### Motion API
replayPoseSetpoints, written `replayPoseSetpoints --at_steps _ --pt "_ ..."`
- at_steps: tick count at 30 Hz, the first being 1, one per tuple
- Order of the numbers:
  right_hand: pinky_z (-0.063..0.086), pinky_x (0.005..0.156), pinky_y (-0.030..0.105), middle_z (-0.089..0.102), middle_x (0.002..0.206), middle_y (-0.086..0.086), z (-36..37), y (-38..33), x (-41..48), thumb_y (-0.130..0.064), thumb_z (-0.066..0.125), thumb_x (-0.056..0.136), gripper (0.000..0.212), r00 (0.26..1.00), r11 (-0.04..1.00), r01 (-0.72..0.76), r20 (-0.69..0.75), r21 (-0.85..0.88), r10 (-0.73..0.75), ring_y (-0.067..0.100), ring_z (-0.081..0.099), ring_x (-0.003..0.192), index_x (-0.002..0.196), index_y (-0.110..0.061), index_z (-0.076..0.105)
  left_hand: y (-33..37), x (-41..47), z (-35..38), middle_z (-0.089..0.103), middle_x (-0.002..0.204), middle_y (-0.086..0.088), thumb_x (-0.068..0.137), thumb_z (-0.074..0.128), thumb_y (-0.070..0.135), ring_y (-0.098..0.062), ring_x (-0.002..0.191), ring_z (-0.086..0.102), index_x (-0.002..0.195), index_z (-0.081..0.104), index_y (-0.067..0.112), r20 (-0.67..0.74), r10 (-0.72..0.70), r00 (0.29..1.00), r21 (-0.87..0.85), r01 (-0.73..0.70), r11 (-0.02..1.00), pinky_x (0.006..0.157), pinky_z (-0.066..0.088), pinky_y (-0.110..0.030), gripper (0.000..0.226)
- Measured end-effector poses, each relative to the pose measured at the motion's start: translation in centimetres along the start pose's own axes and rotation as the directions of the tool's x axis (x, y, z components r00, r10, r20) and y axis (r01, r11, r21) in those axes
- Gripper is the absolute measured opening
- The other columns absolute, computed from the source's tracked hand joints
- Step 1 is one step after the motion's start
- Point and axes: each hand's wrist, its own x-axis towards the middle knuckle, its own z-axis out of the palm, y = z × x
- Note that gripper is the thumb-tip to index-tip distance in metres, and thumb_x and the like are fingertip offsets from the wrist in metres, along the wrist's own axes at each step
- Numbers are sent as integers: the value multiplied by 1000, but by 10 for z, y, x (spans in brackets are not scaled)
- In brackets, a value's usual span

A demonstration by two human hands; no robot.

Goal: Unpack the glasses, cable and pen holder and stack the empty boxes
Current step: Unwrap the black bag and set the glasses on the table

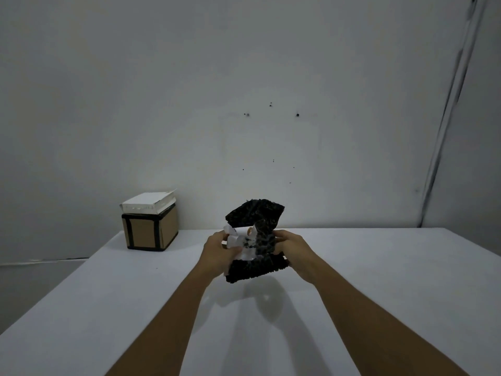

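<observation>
I hold a black, rough-textured box [256,268] above the middle of the white table [379,280]. Its lid [254,214] stands open and tilts away from me. My right hand [291,252] grips the box's right side, near a dark strip that hangs from the lid. My left hand [219,252] is closed on white crumpled paper [238,241] inside the box. A small tan-rimmed item [250,230] shows in the paper; what it is cannot be told. Glasses, cable and pen holder are not recognisable.
At the table's far left corner stands a brown cardboard box [150,230] with black taped edges, and a flat white box [149,203] lies on top of it. A grey wall rises right behind the table.
</observation>
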Motion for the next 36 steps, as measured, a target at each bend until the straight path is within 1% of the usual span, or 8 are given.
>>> replayPoseSetpoints --at_steps 4,12,19,21,23,26,32,36 --pt "48 90 43 62 114 16 -2 3 -17 -1 46 81 41 1000 1000 -23 3 5 23 29 57 102 119 -12 57 -2 -16 6 57 117 -17 84 61 1 -25 94 57 118 55 3 -8 12 1000 15 -11 1000 84 49 -33 34" --pt "45 101 50 62 113 10 -8 8 -37 -15 50 91 30 1000 999 15 -18 36 -15 29 60 104 121 -19 51 -10 -34 15 58 109 -9 86 61 9 -24 93 57 102 57 16 12 29 1000 18 -29 999 78 48 -29 18" --pt "48 93 46 61 117 14 -8 12 -48 -36 48 94 23 996 998 56 -73 -30 -58 33 59 111 116 -34 42 -10 -41 23 55 105 2 88 59 22 -12 88 55 110 57 21 8 26 1000 -26 -25 999 69 43 -22 22" --pt "52 80 38 62 115 19 -6 14 -49 -40 46 94 20 994 997 71 -84 -38 -74 33 62 103 113 -36 43 -8 -43 26 55 98 9 89 57 25 -7 83 54 99 57 27 19 40 999 -45 -39 998 65 43 -19 11" --pt "51 73 32 64 107 19 -4 16 -50 -40 46 94 18 989 994 97 -103 -57 -103 25 63 90 110 -32 48 -9 -45 29 57 93 8 90 54 25 -10 83 55 93 58 23 25 39 999 -35 -39 999 67 45 -21 6" --pt "55 84 46 64 99 16 -1 19 -49 -31 47 95 20 977 990 120 -169 -72 -130 28 62 91 104 -15 55 -10 -47 31 55 88 7 91 53 29 -14 86 52 86 58 18 8 22 1000 -36 -22 999 73 43 -26 13" --pt "59 73 43 63 106 22 -1 27 -43 -23 47 94 27 954 998 65 -291 -25 -70 38 64 97 104 -1 59 -15 -52 32 46 73 3 90 55 25 -13 69 43 73 47 4 -57 -3 998 -109 -4 994 48 35 -6 28" --pt "56 83 48 65 106 18 -3 33 -39 -22 45 95 27 935 1000 28 -353 -1 -26 37 64 95 104 -2 61 -12 -51 33 63 96 -7 91 52 34 -22 91 57 95 63 8 -37 -64 997 -150 57 987 83 47 -31 28"
